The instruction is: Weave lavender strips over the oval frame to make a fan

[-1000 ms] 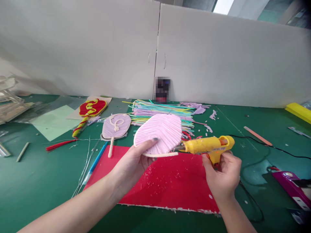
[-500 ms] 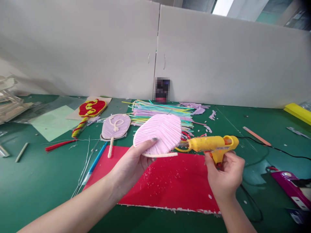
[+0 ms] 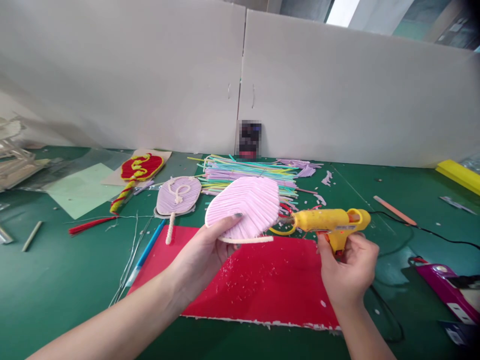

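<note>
My left hand (image 3: 215, 240) grips a pale pink fan panel (image 3: 249, 207) covered with ribbed pipe cleaners, thumb on its face and the other fingers behind. A cream pipe cleaner (image 3: 249, 240) runs along the panel's lower edge and sticks out to the right. My right hand (image 3: 348, 265) is closed round the handle of a yellow hot glue gun (image 3: 324, 220). Its nozzle points left at the panel's right edge; whether they touch I cannot tell. Beneath both hands lies a red board (image 3: 270, 280) sprinkled with white bits.
A pile of coloured pipe cleaners (image 3: 247, 170) lies behind the panel. Left of it are a lilac fan (image 3: 183, 195) and a red-and-yellow fan (image 3: 142, 167). A blue pen (image 3: 150, 247) rests by the board. At right are a purple power strip (image 3: 442, 285) and the black cord (image 3: 438, 235).
The glue gun and my right hand have shifted slightly right, widening the space between nozzle and panel a little. My left hand keeps its hold on the panel, nearly still.
</note>
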The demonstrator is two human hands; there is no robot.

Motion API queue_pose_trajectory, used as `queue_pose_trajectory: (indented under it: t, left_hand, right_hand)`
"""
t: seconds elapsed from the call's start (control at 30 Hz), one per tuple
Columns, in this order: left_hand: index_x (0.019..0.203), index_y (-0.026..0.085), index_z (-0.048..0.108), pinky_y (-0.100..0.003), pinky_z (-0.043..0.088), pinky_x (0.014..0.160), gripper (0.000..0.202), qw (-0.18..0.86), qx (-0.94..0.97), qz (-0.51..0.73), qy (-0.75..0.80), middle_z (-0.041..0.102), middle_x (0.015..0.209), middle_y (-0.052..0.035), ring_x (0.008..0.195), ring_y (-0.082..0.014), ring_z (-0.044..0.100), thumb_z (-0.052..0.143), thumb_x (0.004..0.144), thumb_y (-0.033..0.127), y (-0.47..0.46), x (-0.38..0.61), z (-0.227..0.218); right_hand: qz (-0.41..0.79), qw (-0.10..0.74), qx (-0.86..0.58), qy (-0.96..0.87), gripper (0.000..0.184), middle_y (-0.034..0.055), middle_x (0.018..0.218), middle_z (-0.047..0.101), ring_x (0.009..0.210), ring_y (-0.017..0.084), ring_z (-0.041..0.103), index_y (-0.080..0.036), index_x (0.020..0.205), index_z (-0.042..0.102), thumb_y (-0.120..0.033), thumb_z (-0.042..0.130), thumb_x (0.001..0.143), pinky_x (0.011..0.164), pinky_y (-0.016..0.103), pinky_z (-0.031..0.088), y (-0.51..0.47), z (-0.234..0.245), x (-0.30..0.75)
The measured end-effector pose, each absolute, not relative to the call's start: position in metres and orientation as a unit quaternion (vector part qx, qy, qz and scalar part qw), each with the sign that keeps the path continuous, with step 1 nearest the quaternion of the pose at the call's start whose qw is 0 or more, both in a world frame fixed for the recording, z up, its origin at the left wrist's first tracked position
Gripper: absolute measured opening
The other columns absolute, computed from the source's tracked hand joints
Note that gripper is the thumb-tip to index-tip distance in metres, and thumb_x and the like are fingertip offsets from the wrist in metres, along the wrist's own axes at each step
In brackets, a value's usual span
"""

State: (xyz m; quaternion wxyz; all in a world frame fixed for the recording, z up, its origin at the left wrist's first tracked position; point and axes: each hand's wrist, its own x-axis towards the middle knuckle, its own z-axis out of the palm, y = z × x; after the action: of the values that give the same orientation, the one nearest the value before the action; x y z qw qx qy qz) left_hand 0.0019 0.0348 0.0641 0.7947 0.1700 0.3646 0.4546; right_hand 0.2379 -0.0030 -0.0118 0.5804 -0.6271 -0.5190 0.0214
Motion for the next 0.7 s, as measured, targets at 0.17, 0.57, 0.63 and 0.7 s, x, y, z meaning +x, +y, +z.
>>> queue_pose_trajectory:
  t: [0.17, 0.57, 0.63, 0.7]
  left_hand:
    - [0.097, 0.013, 0.067, -0.016, 0.057, 0.068, 0.019, 0.797, 0.176, 0.457, 0.353, 0.072, 0.09, -0.005, 0.077, -0.0127, 0.069, 0.067, 0.078, 0.011, 0.034, 0.001, 0.063]
    - [0.097, 0.014, 0.067, -0.017, 0.057, 0.071, 0.019, 0.796, 0.183, 0.45, 0.362, 0.071, 0.097, -0.0057, 0.083, -0.014, 0.068, 0.067, 0.078, 0.011, 0.033, 0.003, 0.061]
    - [0.098, 0.014, 0.066, -0.017, 0.056, 0.07, 0.021, 0.793, 0.185, 0.45, 0.368, 0.071, 0.098, -0.0054, 0.085, -0.0145, 0.068, 0.067, 0.078, 0.012, 0.033, 0.004, 0.059]
    - [0.102, 0.014, 0.065, -0.017, 0.056, 0.071, 0.025, 0.789, 0.191, 0.448, 0.375, 0.07, 0.1, -0.0057, 0.089, -0.0154, 0.067, 0.068, 0.077, 0.014, 0.033, 0.004, 0.054]
  right_hand:
    - [0.013, 0.597, -0.62, -0.509, 0.023, 0.0, 0.07, 0.048, 0.057, 0.014, 0.052, -0.017, 0.076, 0.052, -0.029, 0.071, 0.072, 0.049, 0.027, 0.045, -0.002, -0.011, 0.236]
    - [0.015, 0.599, -0.63, -0.494, 0.026, 0.0011, 0.073, 0.049, 0.059, 0.013, 0.053, -0.017, 0.082, 0.05, -0.032, 0.07, 0.073, 0.049, 0.025, 0.043, -0.002, -0.011, 0.235]
    - [0.012, 0.602, -0.634, -0.485, 0.029, 0.0023, 0.076, 0.051, 0.061, 0.014, 0.055, -0.017, 0.083, 0.049, -0.033, 0.07, 0.072, 0.05, 0.025, 0.044, -0.001, -0.015, 0.234]
    - [0.008, 0.609, -0.636, -0.474, 0.034, 0.0043, 0.081, 0.054, 0.066, 0.016, 0.057, -0.017, 0.088, 0.048, -0.036, 0.071, 0.072, 0.052, 0.026, 0.046, 0.001, -0.018, 0.234]
